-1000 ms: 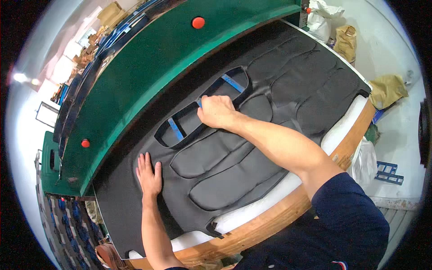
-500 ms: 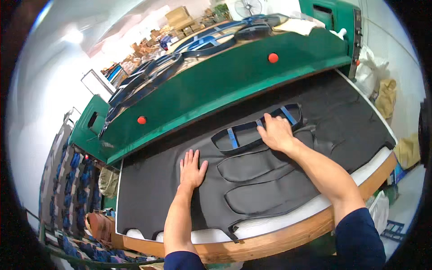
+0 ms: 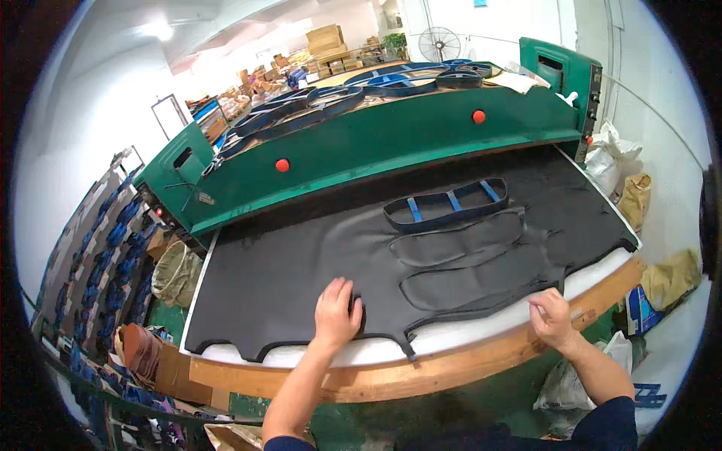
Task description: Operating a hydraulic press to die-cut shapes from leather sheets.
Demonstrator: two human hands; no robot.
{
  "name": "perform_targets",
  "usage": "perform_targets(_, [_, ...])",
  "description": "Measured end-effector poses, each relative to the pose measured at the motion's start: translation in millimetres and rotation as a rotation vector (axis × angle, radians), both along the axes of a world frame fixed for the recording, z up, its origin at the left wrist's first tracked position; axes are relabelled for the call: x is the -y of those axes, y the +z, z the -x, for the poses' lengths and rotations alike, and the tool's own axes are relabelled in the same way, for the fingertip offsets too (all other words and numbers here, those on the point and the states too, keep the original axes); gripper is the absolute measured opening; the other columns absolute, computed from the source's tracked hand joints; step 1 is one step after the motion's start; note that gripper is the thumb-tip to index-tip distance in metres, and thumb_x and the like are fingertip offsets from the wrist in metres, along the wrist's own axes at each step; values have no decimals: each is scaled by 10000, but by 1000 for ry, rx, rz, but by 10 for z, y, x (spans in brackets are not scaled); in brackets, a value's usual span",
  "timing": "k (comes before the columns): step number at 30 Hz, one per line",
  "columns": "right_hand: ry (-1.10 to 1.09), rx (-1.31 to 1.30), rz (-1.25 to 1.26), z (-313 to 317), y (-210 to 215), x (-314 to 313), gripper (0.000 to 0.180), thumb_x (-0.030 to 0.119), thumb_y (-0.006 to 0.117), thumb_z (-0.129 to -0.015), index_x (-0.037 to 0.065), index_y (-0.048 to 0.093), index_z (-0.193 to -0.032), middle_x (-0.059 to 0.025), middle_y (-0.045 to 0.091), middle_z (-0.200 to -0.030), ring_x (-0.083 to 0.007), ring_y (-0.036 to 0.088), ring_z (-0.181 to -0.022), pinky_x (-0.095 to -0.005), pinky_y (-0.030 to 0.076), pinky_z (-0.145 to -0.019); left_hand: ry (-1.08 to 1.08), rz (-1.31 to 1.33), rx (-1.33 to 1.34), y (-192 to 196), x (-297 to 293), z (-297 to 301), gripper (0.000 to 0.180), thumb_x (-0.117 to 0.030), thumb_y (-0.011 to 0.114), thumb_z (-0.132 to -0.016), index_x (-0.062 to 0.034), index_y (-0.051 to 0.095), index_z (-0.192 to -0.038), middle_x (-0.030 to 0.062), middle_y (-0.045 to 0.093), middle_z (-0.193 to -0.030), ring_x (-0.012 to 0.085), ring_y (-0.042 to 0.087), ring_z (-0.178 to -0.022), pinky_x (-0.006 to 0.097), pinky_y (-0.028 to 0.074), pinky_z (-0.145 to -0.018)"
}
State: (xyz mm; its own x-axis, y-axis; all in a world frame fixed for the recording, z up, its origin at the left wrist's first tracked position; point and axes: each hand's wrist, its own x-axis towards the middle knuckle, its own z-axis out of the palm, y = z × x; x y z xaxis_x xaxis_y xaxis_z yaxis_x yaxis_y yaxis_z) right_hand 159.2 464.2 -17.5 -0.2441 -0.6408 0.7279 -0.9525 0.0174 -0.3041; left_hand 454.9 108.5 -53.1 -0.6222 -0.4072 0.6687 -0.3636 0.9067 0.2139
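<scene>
Both my hands have come back toward the lower edge of the frame since a moment ago, when the right one was up at the blue cutting die (image 3: 445, 205) and the left lay flat mid-sheet. Now my left hand (image 3: 336, 314) rests palm down on the black foam sheet (image 3: 301, 263) near its front edge, fingers spread and gripping nothing. My right hand (image 3: 553, 316), lower right, has its fingers curled in a pinch at the sheet's front edge where it meets the white pad (image 3: 481, 331) of the table (image 3: 466, 364); I judge it has hold of that edge, though the contact is small. The die sits alone at centre right, above two cut outlines (image 3: 470, 263) pressed into the foam. The green press (image 3: 376, 146) spans the upper half. I read this as positioning done at the die and attention shifted to tugging or smoothing the sheet
</scene>
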Motion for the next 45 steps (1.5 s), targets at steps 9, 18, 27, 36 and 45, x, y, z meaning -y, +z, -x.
perform_targets(9, [-175, 39, -124, -401, -608, -299, 33, 81, 652, -793, 61, 676, -784, -119, 645, -724, -331, 608, -663, -440, 478, -609, 37, -169, -21, -508, -1346, -1286, 241, -141, 732, -783, -32, 675, -990, 131, 666, -939, 315, 640, -832, 426, 503, -742])
perform_targets(18, [-156, -19, -107, -394, -726, -372, 28, 55, 607, -733, 68, 628, -722, -107, 594, -639, -323, 562, -571, -428, 442, -542, 262, -50, -94, -538, -1400, -1109, 35, -155, 672, -734, -130, 696, -741, 42, 622, -660, 263, 576, -594, 392, 431, -611])
perform_targets(27, [-116, -73, -178, -295, -671, -331, 79, 57, 572, -685, 59, 623, -745, -101, 543, -601, -308, 529, -533, -408, 420, -523, 260, -4, -125, -581, -1284, -1004, 75, -126, 613, -646, -130, 682, -677, 8, 608, -619, 223, 579, -561, 333, 455, -564])
perform_targets(36, [-115, -67, -138, -125, -674, -10, 51, 55, 568, -710, 71, 617, -712, -96, 575, -609, -309, 554, -535, -417, 447, -523, 222, 44, -167, -639, -943, -849, 108, -146, 606, -673, -118, 698, -723, 38, 607, -626, 249, 581, -569, 372, 467, -557])
perform_targets(45, [-185, -118, -172, 241, -690, 451, 72, 80, 585, -745, 33, 634, -721, -156, 605, -652, -366, 572, -568, -452, 474, -553, 216, 127, -203, -611, -408, -497, 70, -165, 613, -718, -109, 628, -679, 60, 533, -575, 266, 547, -528, 396, 444, -537])
